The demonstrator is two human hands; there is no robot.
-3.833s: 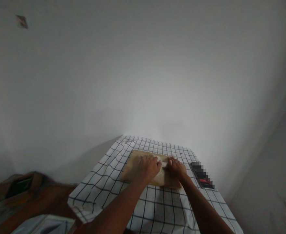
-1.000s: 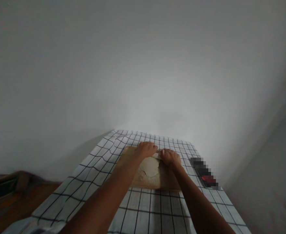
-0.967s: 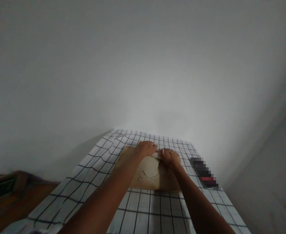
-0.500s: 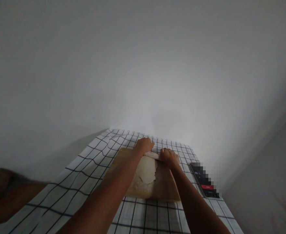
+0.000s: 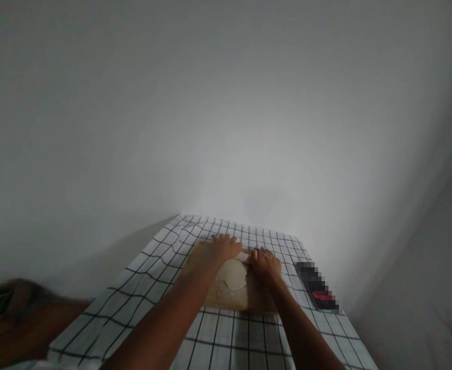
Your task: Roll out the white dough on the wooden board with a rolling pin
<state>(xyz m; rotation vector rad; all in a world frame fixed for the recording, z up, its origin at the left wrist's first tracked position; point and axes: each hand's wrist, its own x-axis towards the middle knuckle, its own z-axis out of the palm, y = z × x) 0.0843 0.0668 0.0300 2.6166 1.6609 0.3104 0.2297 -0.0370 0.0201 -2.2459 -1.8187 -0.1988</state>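
A pale wooden rolling pin [image 5: 243, 256] lies across the far part of a sheet of dough [image 5: 234, 275]. My left hand [image 5: 226, 246] presses on the pin's left end, its fingers reaching forward over it. On the right end, my right hand [image 5: 266, 263] is curled over the pin. Only the short middle stretch of the pin shows; both ends are hidden under my hands. The dough is flat, thin and uneven at its edge, lying on a wooden board [image 5: 260, 299]. My left forearm covers part of the board.
A white cloth with black grid lines [image 5: 206, 341] covers the table. To the right of the board lies a dark flat item with a red patch [image 5: 314, 285], partly pixelated. A blurred brown object [image 5: 21, 318] is at lower left. A pale wall [image 5: 226, 128] rises behind the table.
Both hands and the rolling pin have come back towards me over the dough, hiding more of its far part. My left fingers look more stretched out. The view has shifted slightly.
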